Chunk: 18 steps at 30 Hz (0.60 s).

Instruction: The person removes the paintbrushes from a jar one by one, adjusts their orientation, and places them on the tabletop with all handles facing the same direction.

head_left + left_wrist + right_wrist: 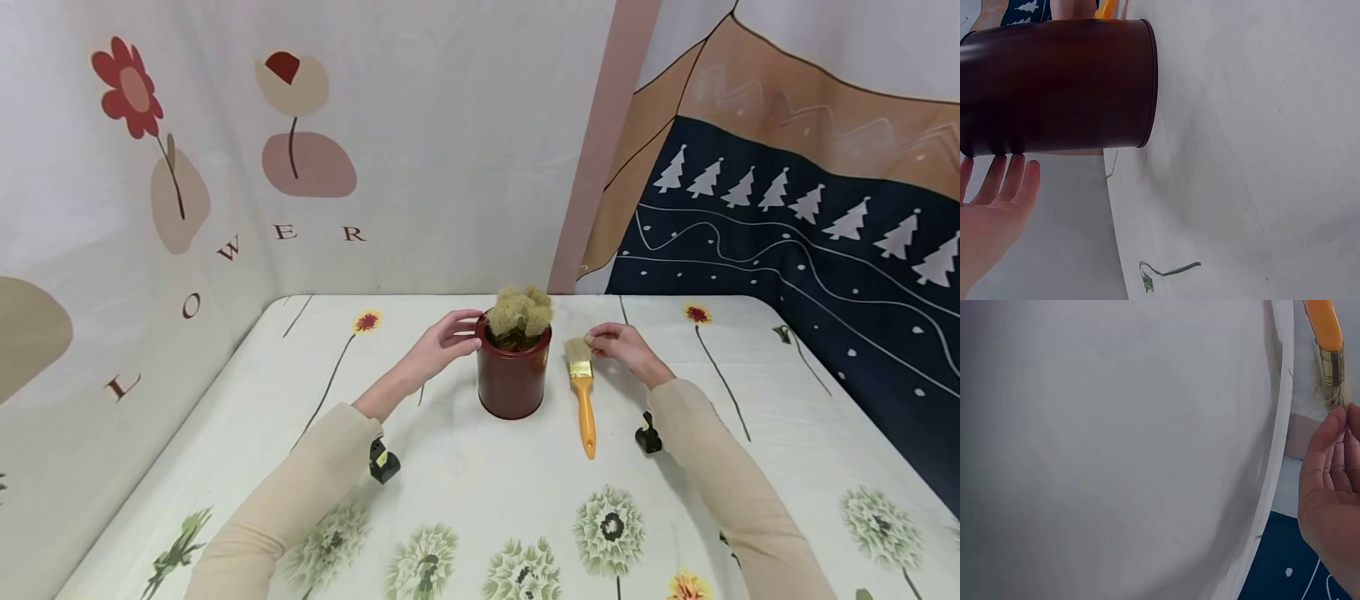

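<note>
A dark red can [512, 383] stands upright on the table, with a tuft of dry, beige-green plant matter [517, 313] sticking out of its top. My left hand [448, 342] is at the can's left side near the rim. Its fingers are mostly straight, and in the left wrist view their tips reach the can wall [1060, 87]. Right of the can lies a paintbrush [583, 408] with an orange handle and pale bristles. Thumb and fingertips of my right hand [624, 347] pinch the bristle end, as the right wrist view also shows at the brush [1330, 362].
A white cloth [457, 492] printed with flowers covers the table. Behind it hangs a pale curtain [450, 167] with letters and flowers. At the right is a dark blue hanging [720, 250] with white trees. Each wrist carries a small black camera [384, 462].
</note>
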Available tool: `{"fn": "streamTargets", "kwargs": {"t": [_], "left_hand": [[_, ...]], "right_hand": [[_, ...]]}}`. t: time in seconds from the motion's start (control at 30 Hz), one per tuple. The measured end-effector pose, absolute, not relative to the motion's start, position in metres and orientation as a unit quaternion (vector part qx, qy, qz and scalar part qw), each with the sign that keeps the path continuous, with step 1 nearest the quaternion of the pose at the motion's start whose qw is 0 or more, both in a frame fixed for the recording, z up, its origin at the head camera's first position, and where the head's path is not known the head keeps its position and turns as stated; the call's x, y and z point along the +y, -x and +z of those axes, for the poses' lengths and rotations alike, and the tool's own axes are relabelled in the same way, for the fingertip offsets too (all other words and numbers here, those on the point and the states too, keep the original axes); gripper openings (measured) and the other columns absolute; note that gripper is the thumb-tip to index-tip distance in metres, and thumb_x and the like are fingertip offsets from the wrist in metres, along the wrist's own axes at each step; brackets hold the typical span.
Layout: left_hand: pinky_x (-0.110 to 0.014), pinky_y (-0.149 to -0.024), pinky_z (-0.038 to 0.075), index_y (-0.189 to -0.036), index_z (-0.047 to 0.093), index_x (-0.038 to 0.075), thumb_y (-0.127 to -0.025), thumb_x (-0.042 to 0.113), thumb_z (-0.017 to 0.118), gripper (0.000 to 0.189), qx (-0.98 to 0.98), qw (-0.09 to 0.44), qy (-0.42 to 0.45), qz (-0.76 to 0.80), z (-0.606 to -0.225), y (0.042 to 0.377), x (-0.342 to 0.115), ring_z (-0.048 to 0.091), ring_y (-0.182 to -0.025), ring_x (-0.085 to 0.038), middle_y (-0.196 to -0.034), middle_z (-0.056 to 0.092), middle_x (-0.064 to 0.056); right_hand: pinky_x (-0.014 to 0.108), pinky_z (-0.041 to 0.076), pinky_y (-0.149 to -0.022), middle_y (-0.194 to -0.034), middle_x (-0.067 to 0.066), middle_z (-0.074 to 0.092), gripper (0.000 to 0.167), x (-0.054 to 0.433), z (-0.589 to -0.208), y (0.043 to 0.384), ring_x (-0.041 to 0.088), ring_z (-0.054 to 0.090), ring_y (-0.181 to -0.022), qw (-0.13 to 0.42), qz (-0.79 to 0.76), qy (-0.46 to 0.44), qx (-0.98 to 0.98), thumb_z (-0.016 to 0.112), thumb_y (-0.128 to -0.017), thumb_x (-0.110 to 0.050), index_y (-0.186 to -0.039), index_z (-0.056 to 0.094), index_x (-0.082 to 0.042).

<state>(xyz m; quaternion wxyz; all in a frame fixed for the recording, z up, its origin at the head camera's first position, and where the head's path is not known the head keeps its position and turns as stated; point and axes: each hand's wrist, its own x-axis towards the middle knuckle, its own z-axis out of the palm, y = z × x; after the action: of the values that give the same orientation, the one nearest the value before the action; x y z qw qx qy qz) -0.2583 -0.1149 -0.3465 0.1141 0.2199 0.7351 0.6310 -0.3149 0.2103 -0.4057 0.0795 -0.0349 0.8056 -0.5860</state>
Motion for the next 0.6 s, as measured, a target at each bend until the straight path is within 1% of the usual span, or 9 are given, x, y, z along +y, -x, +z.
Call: {"fn": "streamTargets", "kwargs": {"t": [0.17,0.3,0.47,0.6], "left_hand": [[-0.038,-0.092,0.037,-0.133,0.033,0.003,-0.090,0.009,0.052,0.047,0.743,0.111,-0.224,0.621,-0.337,0.249,-0.114,0.039,-0.117,-0.030,-0.131,0.037,-0.019],[-0.039,-0.092,0.036,-0.133,0.033,0.004,-0.090,0.010,0.052,0.048,0.746,0.109,-0.225,0.617,-0.336,0.248,-0.114,0.039,-0.117,-0.030,-0.130,0.037,-0.019],[-0.038,-0.092,0.036,-0.132,0.034,0.005,-0.089,0.011,0.053,0.047,0.746,0.111,-0.223,0.617,-0.337,0.249,-0.114,0.040,-0.117,-0.028,-0.130,0.037,-0.018],[-0.038,-0.092,0.037,-0.132,0.035,0.007,-0.089,0.012,0.054,0.048,0.744,0.109,-0.223,0.621,-0.350,0.260,-0.116,0.040,-0.117,-0.028,-0.130,0.038,-0.017]], "right_hand": [[0.026,0.049,-0.069,-0.084,0.005,0.057,0.023,0.210,-0.409,0.318,0.009,0.054,-0.070,0.090,-0.573,0.038,0.814,0.055,-0.086,-0.005,-0.103,0.053,0.010],[0.025,0.049,-0.067,-0.082,0.007,0.058,0.025,0.209,-0.409,0.319,0.009,0.054,-0.067,0.099,-0.552,0.039,0.827,0.055,-0.085,-0.004,-0.105,0.052,0.012],[0.023,0.048,-0.065,-0.082,0.008,0.058,0.025,0.206,-0.410,0.320,0.009,0.053,-0.066,0.105,-0.519,0.027,0.848,0.055,-0.085,-0.004,-0.105,0.053,0.011],[0.023,0.048,-0.064,-0.083,0.009,0.059,0.026,0.206,-0.411,0.320,0.010,0.054,-0.066,0.107,-0.509,0.013,0.854,0.056,-0.085,-0.005,-0.106,0.054,0.009]]}}
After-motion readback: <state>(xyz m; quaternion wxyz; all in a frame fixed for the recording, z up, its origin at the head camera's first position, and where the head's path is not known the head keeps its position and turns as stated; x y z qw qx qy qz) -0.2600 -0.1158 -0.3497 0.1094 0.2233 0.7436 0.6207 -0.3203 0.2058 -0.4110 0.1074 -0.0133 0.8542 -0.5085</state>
